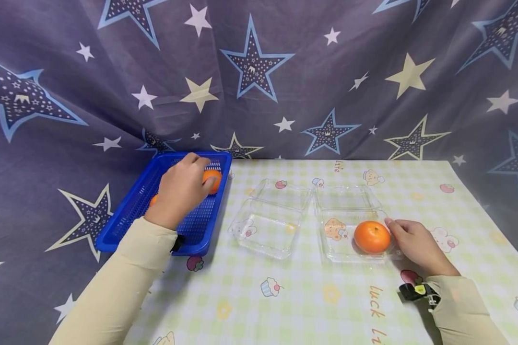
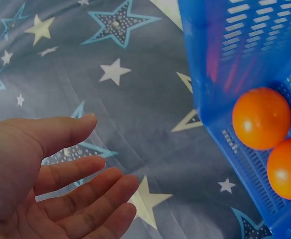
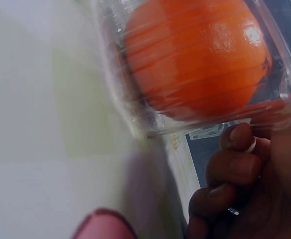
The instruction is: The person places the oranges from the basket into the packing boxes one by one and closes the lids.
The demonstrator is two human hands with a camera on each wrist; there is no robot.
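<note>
My left hand [image 1: 182,187] hovers over the blue plastic basket [image 1: 219,211]. Its fingers are loosely spread and hold nothing in the left wrist view. An orange [image 1: 213,182] lies in the basket near those fingers; two oranges show there in the left wrist view, one being this orange [image 2: 261,118]. To the right, my right hand [image 1: 420,244] pinches the right edge of a clear plastic clamshell box [image 1: 345,259]. One large orange [image 1: 372,237] sits in that box, seen through its ribbed wall in the right wrist view.
A second clear clamshell box [image 1: 263,251] stands between the basket and the first box, lid folded back. All rest on a table with a checked, cartoon-printed cloth [image 1: 302,306]. A dark star-patterned curtain [image 1: 285,86] hangs behind the table.
</note>
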